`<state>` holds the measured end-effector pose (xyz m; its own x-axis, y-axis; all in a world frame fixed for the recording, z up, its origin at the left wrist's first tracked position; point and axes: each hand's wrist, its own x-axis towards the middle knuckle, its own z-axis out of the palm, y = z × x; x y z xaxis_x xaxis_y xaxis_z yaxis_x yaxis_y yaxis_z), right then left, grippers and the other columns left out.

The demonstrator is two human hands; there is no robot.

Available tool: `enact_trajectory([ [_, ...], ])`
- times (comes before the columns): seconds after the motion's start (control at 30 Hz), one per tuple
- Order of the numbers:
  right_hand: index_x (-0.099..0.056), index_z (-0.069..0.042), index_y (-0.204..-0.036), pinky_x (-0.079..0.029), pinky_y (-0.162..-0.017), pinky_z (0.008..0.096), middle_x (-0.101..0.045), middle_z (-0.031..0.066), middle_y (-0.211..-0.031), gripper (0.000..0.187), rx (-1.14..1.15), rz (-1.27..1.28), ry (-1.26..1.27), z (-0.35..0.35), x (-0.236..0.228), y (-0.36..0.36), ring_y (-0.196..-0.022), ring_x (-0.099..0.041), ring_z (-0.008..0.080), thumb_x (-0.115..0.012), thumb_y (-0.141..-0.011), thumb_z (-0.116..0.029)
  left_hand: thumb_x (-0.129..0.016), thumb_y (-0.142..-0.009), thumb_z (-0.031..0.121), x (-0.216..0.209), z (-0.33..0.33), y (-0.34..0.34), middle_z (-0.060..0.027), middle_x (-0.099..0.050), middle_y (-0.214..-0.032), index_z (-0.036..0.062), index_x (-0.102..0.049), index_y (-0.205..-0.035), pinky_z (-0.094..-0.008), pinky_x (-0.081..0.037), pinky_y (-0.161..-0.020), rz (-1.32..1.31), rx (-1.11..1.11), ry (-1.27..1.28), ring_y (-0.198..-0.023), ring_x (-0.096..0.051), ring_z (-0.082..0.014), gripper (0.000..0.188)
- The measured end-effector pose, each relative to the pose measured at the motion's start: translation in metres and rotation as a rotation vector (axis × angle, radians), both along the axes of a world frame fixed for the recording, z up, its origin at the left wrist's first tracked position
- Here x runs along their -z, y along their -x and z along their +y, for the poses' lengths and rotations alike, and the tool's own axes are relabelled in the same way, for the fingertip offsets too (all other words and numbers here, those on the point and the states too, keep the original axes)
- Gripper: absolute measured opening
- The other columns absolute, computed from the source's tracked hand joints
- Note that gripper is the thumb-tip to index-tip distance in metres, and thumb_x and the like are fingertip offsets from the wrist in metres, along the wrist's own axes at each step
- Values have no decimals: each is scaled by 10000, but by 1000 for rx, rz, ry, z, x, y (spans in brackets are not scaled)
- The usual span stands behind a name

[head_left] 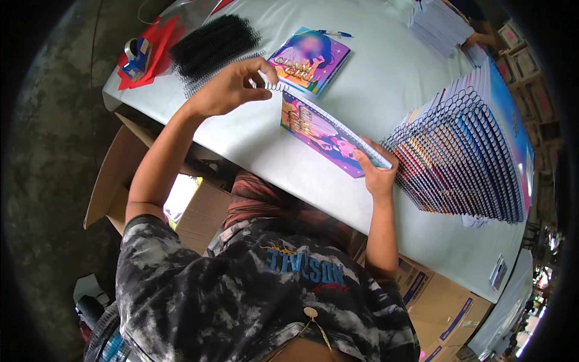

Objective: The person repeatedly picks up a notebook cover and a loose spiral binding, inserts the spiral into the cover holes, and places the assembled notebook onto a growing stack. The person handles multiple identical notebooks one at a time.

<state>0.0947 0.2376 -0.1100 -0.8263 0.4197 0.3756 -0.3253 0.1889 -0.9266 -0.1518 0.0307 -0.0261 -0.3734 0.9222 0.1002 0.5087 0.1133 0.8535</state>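
Observation:
My left hand (pixel 232 90) is curled in a pinch around the end of a thin dark spiral coil (pixel 279 88). That coil reaches to the upper left corner of a purple and pink notebook (pixel 322 137), held tilted on its edge over the table's near side. My right hand (pixel 377 172) grips the notebook's other end, thumb on the illustrated cover and fingers behind it. Just beyond lies another notebook (pixel 310 60) with the same cover, flat on the table. To the left of it rests a pile of loose black spiral coils (pixel 214 45).
A tall stack of spiral-bound notebooks (pixel 458 157) stands at the right. A blue pen (pixel 333 34) lies behind the flat notebook. At far left a tape dispenser (pixel 137 58) sits on red sheets (pixel 158 45). Another person's hand (pixel 480 40) is near paper stacks (pixel 440 27). Cardboard boxes (pixel 443 301) stand below.

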Motion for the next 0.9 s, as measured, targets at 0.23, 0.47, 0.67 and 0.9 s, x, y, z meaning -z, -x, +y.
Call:
enact_trajectory([
  [0.23,-604,43,-1084,-481,-787,252,-661,119,-985,256,46,-60,-87,-9,3,-4,-863,-624,140,-589,-833,-6,-590,-845,182,-50,20,-26,-168,-568,-1121,16,-562,-1123,-381,-411,-920,575,76,374,-1069,-527,-305,326],
  [0.47,-614,11,-1088,-502,-805,294,-650,136,-1039,322,76,50,-314,-14,6,6,-931,-644,218,-554,-780,83,-635,-775,115,-44,25,-31,-92,-603,-1026,48,-579,-1021,-366,-445,-839,1058,59,282,-944,-572,-271,261],
  [0.67,-618,-2,-1085,-505,-828,304,-639,148,-1056,382,74,73,-387,-20,4,3,-973,-631,248,-525,-741,137,-641,-757,112,-41,12,-29,-66,-612,-900,53,-595,-956,-357,-454,-786,1034,234,250,-861,-582,-260,213],
  [0.9,-618,5,-1076,-508,-822,312,-642,145,-1048,379,118,58,-360,-25,8,1,-969,-631,256,-532,-733,141,-670,-732,112,-40,16,-37,-59,-612,-919,50,-593,-954,-377,-423,-825,1176,40,66,-901,-568,-256,243],
])
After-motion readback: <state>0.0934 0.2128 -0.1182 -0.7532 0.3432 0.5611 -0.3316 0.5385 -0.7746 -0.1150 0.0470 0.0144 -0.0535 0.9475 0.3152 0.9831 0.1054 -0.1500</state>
